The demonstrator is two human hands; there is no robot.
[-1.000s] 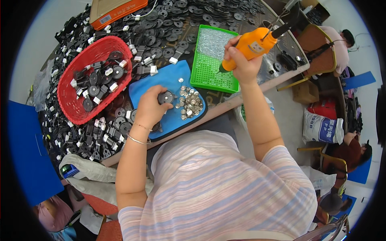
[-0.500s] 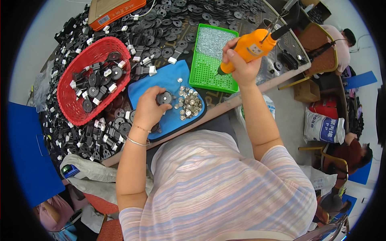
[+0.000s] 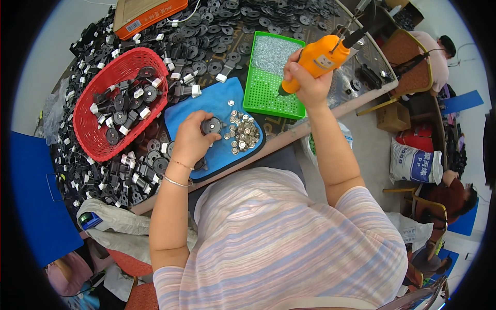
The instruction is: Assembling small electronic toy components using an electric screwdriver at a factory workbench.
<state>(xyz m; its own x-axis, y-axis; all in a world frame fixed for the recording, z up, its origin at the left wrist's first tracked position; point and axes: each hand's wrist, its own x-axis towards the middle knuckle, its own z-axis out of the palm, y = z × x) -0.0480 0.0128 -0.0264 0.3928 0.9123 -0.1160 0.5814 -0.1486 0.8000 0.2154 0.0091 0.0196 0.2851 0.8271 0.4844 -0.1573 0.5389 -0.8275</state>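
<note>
My left hand (image 3: 194, 135) is closed around the edge of a round black plastic part (image 3: 211, 125) on the blue cloth (image 3: 181, 111). Just right of that part lies a pile of small silvery metal pieces (image 3: 245, 135). In my right hand (image 3: 311, 85) is an orange electric screwdriver (image 3: 321, 61), tilted, with its dark tip pointing down and left. That tip is over the pegged lower half of a green tray (image 3: 274, 106). Many small silvery screws (image 3: 274, 51) fill the tray's far half.
A red basket (image 3: 88, 132) of black parts with white ends stands at the left. Loose black discs (image 3: 206, 39) and parts cover the far and left table. An orange box (image 3: 150, 15) is at the back. A cable runs from the screwdriver. People sit at the right.
My right hand and the screwdriver have shifted slightly left over the green tray. The left hand and the black part look unmoved.
</note>
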